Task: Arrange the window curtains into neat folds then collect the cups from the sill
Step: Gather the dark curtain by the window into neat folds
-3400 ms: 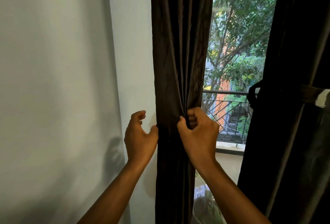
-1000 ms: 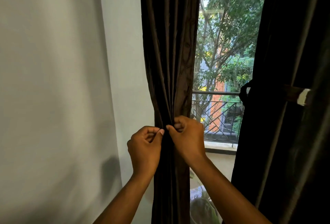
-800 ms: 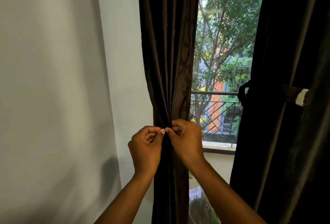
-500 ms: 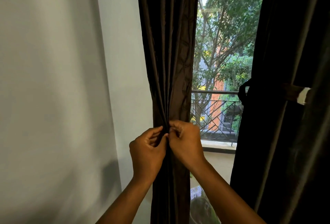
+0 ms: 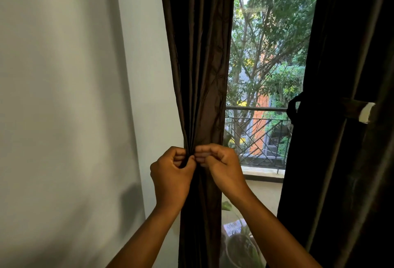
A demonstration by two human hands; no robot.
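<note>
- The left curtain [image 5: 200, 71] hangs as a dark brown panel between the pale wall [image 5: 64, 97] and the window [image 5: 266, 65], already drawn into narrow vertical pleats that converge at the hands.
- The left hand [image 5: 170, 173] is curled, thumb and fingers pinching the gathered folds from the wall side; the right hand [image 5: 221, 167] is curled too, pinching the same bunch from the window side, its knuckles touching the other hand's.
- The step in hand looks like stacking pleats: each new fold gets pulled over and pinned onto the bundle.
- To do it well, one hand should probably hold the stack firmly while the other walks outward for the next fold, so that nothing already gathered slips loose.
- Folds of equal width, taken along the fall of the cloth, should keep the pleats straight above and below the grip.
- The fabric looks thin and slightly crinkled, so a gentle downward stroke after pinching may help the creases settle.
- The right curtain [image 5: 341, 118] is already bunched and bound by a tie-back [image 5: 358, 111]; this panel likely needs the same.
- No cups show on the sill [image 5: 264, 175]; below it, clear containers [image 5: 241, 248] with greenery sit blurred near the bottom edge, and I cannot tell whether any are cups.
- Collecting therefore waits until the curtain is secured.
</note>
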